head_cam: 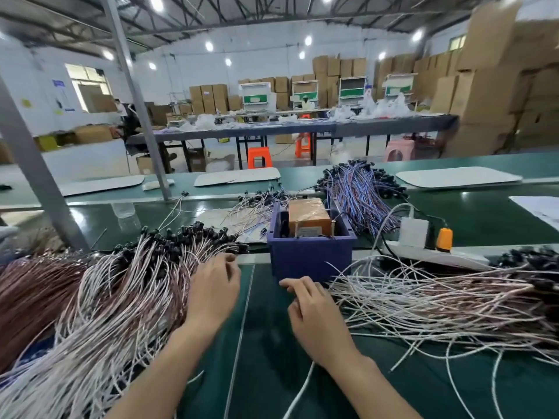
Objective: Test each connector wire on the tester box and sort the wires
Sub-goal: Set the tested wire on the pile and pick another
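Observation:
The tester box [308, 217], orange-brown, sits inside a blue bin [311, 257] at the table's middle. A big pile of white and brown connector wires [121, 291] with black plugs lies to the left. My left hand [214, 291] rests at that pile's right edge, its fingertips curled in among the black plugs; whether it holds a wire is hidden. A second spread of white and brown wires [438, 300] lies to the right. My right hand [311, 309] lies on the green mat just in front of the bin, fingers loosely curled and holding nothing, beside the wire ends.
A bundle of blue and purple wires [360, 195] lies behind the bin, with thin white wires [257, 207] to its left. A white power strip [423, 252] with an orange plug [444, 238] runs right of the bin. Slanted metal posts [33, 176] stand at left. White trays [239, 176] lie beyond.

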`<state>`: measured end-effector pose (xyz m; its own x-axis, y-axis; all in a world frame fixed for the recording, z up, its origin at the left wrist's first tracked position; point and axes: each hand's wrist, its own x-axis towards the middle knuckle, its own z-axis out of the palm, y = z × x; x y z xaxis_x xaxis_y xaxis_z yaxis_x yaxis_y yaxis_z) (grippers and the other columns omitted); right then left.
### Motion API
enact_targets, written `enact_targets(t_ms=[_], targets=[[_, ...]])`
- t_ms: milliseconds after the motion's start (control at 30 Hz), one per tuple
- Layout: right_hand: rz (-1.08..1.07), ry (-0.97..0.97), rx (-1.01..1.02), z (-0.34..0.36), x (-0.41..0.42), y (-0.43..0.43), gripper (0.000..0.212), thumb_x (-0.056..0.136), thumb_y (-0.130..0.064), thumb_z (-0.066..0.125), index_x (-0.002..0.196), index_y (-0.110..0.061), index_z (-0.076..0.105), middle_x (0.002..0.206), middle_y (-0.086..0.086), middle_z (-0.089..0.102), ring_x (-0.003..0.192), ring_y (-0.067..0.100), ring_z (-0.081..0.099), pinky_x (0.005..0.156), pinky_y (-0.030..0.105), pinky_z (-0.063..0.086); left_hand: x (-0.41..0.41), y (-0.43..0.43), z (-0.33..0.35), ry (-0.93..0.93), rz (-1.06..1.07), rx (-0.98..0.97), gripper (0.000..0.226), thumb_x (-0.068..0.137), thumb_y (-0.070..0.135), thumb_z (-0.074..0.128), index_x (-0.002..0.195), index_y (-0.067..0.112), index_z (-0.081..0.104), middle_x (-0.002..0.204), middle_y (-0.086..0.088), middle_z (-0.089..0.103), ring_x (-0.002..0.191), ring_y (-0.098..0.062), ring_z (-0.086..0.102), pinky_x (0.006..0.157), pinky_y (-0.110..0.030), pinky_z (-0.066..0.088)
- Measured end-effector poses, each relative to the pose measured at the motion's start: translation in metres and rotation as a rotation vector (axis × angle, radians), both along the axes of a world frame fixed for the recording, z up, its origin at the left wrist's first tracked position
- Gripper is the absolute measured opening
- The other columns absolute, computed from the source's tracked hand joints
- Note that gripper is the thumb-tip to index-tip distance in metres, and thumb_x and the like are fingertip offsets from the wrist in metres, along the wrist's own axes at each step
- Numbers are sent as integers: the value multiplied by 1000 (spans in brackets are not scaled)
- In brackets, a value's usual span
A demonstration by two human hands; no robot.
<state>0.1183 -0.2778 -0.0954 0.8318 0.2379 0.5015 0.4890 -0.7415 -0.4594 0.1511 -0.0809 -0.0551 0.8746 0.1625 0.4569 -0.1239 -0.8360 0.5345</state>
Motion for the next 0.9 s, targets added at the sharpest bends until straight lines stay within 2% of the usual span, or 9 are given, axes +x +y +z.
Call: enact_targets(t_ms=[100, 167, 267, 400, 567, 667, 900], targets=[[-23, -40, 14, -2, -1, 0, 35, 100, -14, 48, 132, -24, 56, 115, -9, 57, 104, 11, 51, 95, 29, 45, 12, 50, 4, 171, 144, 236, 27, 105, 29, 41, 113, 11, 59, 103, -5, 65, 93, -20, 52, 82, -32, 41], [-40, -50, 12, -1, -2, -1, 34, 100, -13, 48, 131, -23, 57, 115, -9, 57, 104, 11, 52, 96, 29, 45, 18, 67, 5, 218, 199, 355, 30, 105, 35, 39, 113, 14, 59, 110, -7, 67, 99, -23, 54, 87, -35, 43], [-62, -47, 14, 0, -4, -1, 33, 100, -12, 49, 130, -22, 58, 115, -8, 58, 104, 12, 53, 96, 31, 46, 29, 69, 4, 217, 251, 501, 37, 105, 41, 38, 123, 16, 57, 121, -7, 64, 112, -24, 57, 98, -39, 43], [-87, -58, 20, 1, -8, -2, 32, 99, -11, 50, 128, -21, 60, 115, -7, 58, 102, 12, 54, 95, 29, 47, 47, 49, 5, 174, 133, 655, 38, 105, 38, 38, 133, 22, 56, 136, -4, 54, 126, -25, 49, 105, -42, 37], [-136, -70, 56, 3, -8, -3, 30, 98, -7, 53, 124, -19, 62, 111, -6, 59, 99, 13, 55, 93, 31, 49, 69, 27, 1, 401, 40, 768, 45, 106, 33, 29, 147, 23, 44, 161, -7, 30, 148, -29, 22, 118, -48, 20], [-151, -79, 71, 2, -8, -3, 28, 97, -7, 54, 121, -19, 63, 109, -6, 59, 96, 14, 56, 90, 31, 50, 74, 27, 0, 473, 75, 795, 43, 106, 31, 27, 143, 20, 47, 161, -11, 26, 149, -32, 18, 119, -49, 17], [-159, -78, 87, 4, -5, -3, 27, 97, -6, 55, 120, -18, 64, 109, -4, 60, 94, 14, 57, 88, 31, 50, 75, 27, -6, 394, 110, 820, 35, 103, 28, 35, 123, 12, 60, 140, -9, 43, 133, -28, 36, 111, -46, 29]])
